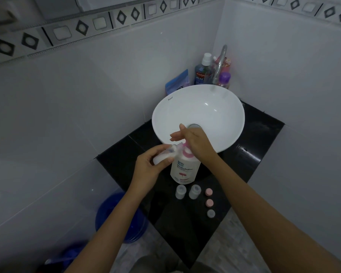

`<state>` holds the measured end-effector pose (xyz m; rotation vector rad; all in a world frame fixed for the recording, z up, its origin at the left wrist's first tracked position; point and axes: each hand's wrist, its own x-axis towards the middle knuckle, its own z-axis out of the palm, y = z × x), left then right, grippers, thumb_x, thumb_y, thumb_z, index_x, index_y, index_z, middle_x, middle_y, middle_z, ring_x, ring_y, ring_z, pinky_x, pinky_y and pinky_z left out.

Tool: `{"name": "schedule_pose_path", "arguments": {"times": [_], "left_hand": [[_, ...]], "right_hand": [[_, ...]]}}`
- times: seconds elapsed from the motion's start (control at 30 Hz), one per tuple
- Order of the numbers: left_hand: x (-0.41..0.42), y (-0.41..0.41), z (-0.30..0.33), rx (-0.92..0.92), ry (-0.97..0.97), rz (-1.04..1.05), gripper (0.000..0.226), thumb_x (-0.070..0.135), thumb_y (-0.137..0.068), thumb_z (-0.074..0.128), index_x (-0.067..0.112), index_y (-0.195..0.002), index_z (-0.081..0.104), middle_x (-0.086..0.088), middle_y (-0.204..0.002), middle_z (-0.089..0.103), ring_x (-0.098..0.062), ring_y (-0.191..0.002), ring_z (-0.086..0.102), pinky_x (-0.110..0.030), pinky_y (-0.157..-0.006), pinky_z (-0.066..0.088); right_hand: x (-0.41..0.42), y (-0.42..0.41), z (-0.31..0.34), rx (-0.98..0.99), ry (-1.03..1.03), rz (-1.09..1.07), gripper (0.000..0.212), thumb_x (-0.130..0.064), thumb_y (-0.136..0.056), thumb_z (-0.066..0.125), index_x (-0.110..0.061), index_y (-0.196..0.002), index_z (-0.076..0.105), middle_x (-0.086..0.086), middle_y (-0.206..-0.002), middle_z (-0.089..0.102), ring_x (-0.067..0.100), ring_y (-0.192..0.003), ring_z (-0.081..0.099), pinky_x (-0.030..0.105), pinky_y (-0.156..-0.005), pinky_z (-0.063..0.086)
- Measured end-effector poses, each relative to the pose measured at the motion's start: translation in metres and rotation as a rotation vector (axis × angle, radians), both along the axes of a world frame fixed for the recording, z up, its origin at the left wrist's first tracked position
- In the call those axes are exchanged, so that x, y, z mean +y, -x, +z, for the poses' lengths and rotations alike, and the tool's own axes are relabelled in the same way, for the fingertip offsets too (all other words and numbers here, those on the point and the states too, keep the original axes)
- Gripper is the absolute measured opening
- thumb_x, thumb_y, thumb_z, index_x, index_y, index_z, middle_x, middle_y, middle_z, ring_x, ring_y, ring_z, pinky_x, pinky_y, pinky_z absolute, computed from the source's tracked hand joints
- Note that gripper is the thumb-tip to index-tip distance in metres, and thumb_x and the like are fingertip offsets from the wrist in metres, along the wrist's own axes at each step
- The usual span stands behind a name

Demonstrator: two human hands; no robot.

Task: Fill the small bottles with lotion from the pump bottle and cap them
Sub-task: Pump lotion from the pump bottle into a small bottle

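Note:
A white pump bottle (184,170) with a pink pump head stands on the black counter (264,138) in front of the basin. My right hand (195,142) rests flat on top of the pump head, fingers stretched out. My left hand (150,164) grips a small clear bottle (161,155), tilted with its mouth under the pump's spout. Two more small bottles (180,191) (194,191) stand uncapped just in front of the pump bottle. To their right lie three loose caps in a row: two pink caps (208,192) (209,203) and one grey cap (211,213).
A white oval basin (220,107) fills the back of the counter, under a chrome tap (220,66). Mouthwash (202,72), a purple-capped bottle (223,79) and a blue pouch (177,83) crowd the corner. A blue bucket (114,215) stands on the floor at the left.

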<state>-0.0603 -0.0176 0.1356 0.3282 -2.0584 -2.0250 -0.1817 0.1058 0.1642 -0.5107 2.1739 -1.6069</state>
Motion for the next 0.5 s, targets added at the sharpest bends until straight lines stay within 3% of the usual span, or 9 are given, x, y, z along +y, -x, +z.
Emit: {"name": "schedule_pose_path", "arguments": {"times": [0.07,0.17,0.27,0.33,0.4,0.5], "left_hand": [[0.0,0.0,-0.002,-0.013,0.002,-0.005,0.035,0.011,-0.082,0.069,0.024,-0.115,0.066,0.007,-0.115,0.069,-0.005,-0.107,0.063,-0.014,-0.083,0.051],[-0.001,-0.001,-0.007,-0.041,0.019,-0.012,0.036,0.011,-0.082,0.069,0.02,-0.117,0.066,0.004,-0.118,0.068,-0.008,-0.109,0.062,-0.019,-0.084,0.053],[0.001,-0.002,-0.01,-0.06,0.013,-0.012,0.035,0.01,-0.083,0.069,0.018,-0.117,0.066,0.0,-0.118,0.067,-0.012,-0.11,0.062,-0.025,-0.086,0.053],[0.002,-0.002,-0.007,-0.048,0.01,-0.001,0.035,0.011,-0.083,0.069,0.018,-0.117,0.065,0.001,-0.118,0.068,-0.01,-0.109,0.062,-0.022,-0.085,0.053],[0.001,0.0,-0.001,-0.024,0.019,0.009,0.035,0.011,-0.083,0.069,0.022,-0.116,0.066,0.005,-0.117,0.068,-0.004,-0.108,0.062,-0.014,-0.083,0.052],[-0.001,0.001,0.003,-0.003,0.036,0.007,0.035,0.011,-0.083,0.069,0.025,-0.114,0.065,0.01,-0.115,0.067,0.002,-0.104,0.062,-0.008,-0.079,0.049]], "right_hand": [[-0.001,0.0,-0.005,0.067,-0.034,-0.023,0.043,-0.031,-0.1,0.035,-0.008,-0.098,0.072,0.009,-0.099,0.073,0.009,-0.094,0.064,0.014,-0.082,0.042],[-0.002,-0.001,-0.015,0.074,-0.063,-0.017,0.042,-0.029,-0.1,0.036,-0.008,-0.097,0.072,0.008,-0.099,0.073,0.0,-0.088,0.062,0.002,-0.073,0.041],[-0.002,-0.002,-0.019,0.069,-0.087,-0.011,0.041,-0.029,-0.1,0.037,-0.007,-0.098,0.072,0.008,-0.099,0.073,0.007,-0.092,0.064,0.008,-0.079,0.044],[-0.001,0.001,-0.012,-0.014,-0.088,0.03,0.041,-0.033,-0.099,0.037,-0.009,-0.102,0.071,0.001,-0.096,0.073,-0.003,-0.087,0.064,0.008,-0.077,0.045],[-0.001,0.005,-0.003,-0.124,-0.035,0.057,0.042,-0.037,-0.098,0.038,-0.012,-0.105,0.071,-0.008,-0.091,0.071,-0.012,-0.079,0.062,-0.001,-0.064,0.043],[-0.002,0.004,-0.004,-0.066,0.005,0.001,0.046,-0.036,-0.099,0.036,-0.008,-0.102,0.072,0.001,-0.094,0.073,-0.002,-0.085,0.065,-0.002,-0.066,0.041]]}}
